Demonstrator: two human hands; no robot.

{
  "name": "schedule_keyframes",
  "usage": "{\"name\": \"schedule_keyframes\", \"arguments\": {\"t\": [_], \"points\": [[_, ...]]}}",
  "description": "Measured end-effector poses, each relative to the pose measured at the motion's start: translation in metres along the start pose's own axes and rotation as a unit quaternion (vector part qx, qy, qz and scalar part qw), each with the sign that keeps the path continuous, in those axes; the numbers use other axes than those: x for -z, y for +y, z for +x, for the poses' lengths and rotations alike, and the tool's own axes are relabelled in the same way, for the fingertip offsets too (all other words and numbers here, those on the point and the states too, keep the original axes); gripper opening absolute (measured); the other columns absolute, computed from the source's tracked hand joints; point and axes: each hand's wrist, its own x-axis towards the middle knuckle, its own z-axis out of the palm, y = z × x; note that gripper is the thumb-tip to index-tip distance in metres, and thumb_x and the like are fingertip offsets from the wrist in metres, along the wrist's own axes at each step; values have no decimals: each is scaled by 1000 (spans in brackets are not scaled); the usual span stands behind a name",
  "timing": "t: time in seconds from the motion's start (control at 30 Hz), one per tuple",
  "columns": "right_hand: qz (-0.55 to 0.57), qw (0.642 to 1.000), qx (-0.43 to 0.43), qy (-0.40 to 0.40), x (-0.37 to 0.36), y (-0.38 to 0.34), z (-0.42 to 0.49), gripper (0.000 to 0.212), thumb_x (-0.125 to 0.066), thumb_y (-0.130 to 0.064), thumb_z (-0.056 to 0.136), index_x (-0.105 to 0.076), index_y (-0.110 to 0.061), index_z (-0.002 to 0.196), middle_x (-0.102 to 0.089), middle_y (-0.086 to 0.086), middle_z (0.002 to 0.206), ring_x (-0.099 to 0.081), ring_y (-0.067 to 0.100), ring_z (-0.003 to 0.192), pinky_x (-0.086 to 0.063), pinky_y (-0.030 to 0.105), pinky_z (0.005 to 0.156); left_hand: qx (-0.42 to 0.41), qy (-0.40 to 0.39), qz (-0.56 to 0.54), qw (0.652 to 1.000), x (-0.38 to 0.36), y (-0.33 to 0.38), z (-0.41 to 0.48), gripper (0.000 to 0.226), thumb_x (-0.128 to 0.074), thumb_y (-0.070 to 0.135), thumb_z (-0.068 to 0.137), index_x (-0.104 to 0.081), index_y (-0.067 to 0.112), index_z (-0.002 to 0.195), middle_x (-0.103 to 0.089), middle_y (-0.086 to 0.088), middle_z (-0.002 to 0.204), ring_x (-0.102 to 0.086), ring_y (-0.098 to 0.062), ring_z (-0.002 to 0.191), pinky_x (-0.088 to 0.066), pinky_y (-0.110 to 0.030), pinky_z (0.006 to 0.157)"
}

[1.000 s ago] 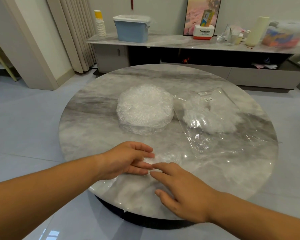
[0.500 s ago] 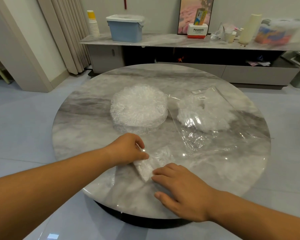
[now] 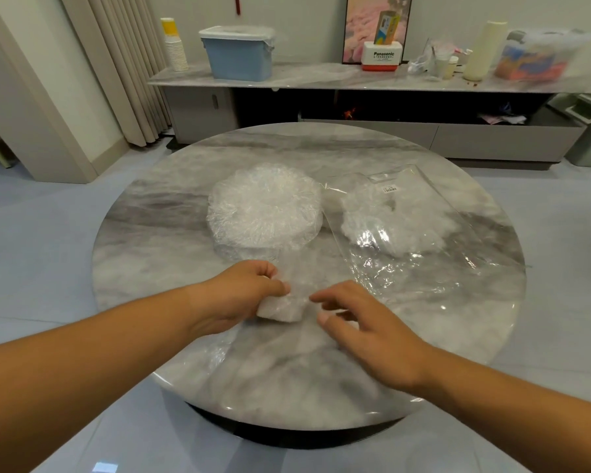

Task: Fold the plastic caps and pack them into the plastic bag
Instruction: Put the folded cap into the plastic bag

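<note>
1. The left hand (image 3: 239, 295) pinched a folded plastic cap (image 3: 280, 307) on the marble table (image 3: 144, 240).
2. The right hand (image 3: 365, 327) hovered beside it, fingers loose, holding nothing.
3. Beyond the hands lay the cap stack (image 3: 265, 206) and the plastic bag (image 3: 417, 227).

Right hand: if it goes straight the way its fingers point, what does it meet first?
Most likely the folded cap pinched by the left hand. The right hand has its fingers aimed at it across a small gap. Its height is unclear, so it might pass just over the cap.
</note>
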Motion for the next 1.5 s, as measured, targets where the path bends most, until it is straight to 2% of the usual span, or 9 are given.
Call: {"name": "schedule_keyframes", "arguments": {"t": [0.1,0.3,0.57,0.8,0.97,1.13,1.3,1.4,1.5], "points": [[138,987,-51,71,6,-11,10,18,-57,-30,101,-73,-32,109,-60,-15,120,-56,-8,111,-44,21,102,1,-42,-82,996,-1,2,-4,35,-65,-1,92,-54,-8,124,-57,-34,131,-63,-42,116,-52,-58,98],[315,942,-100,63,13,-16,23,37,-62,-53,87,-81,-21,94,-75,-4,114,-68,10,105,-50,37,96,43,-149,-98,983,-9,6,-22,37,-57,-3,98,-55,10,132,-67,-19,126,-70,-38,108,-63,-50,75],[364,918,-130,94,15,-24,26,38,-54,-35,100,-78,-7,92,-75,15,108,-66,25,89,-52,44,94,51,-166,-79,982,-14,1,-23,41,-57,-4,97,-59,18,131,-69,-12,125,-71,-34,107,-63,-45,74],[268,954,-103,88,18,-18,25,38,-54,-35,101,-83,-16,86,-65,12,81,-59,18,79,-49,31,79,77,-161,-87,980,-16,5,-28,39,-58,-6,96,-60,15,128,-70,-14,123,-72,-34,105,-64,-43,75],[127,988,23,82,16,-18,17,35,-52,-42,94,-80,-21,100,-75,-13,101,-64,0,100,-45,16,85,150,-174,-150,962,-12,10,-28,36,-50,-4,98,-57,7,131,-71,-20,120,-72,-37,105,-64,-40,76],[-93,976,184,64,12,-7,7,57,-38,-45,101,-74,-3,93,-72,0,97,-60,13,101,-43,27,92,173,-267,-268,909,4,15,-26,52,-34,9,92,-57,-5,136,-55,-34,136,-54,-55,124,-56,-45,97],[-134,967,216,28,9,-2,5,37,-43,-41,101,-68,-23,121,-67,-15,110,-57,7,110,-47,30,92,170,-229,-264,921,4,12,-23,67,-53,39,97,-45,-10,141,-57,-34,134,-61,-48,119,-61,-42,88],[-163,967,194,-21,8,-2,1,44,-41,-49,100,-47,-34,142,-57,-22,122,-52,-1,120,-41,23,100,138,-199,-227,943,-1,13,-28,51,-62,16,91,-53,-9,135,-67,-26,122,-72,-34,104,-63,-34,75],[-89,988,118,-36,9,-4,-1,50,-38,-60,95,-38,-42,141,-57,-22,132,-48,-7,126,-37,14,101,119,-167,-208,956,-3,12,-27,41,-57,-9,91,-55,-6,132,-70,-26,115,-73,-34,99,-63,-33,74]]}}
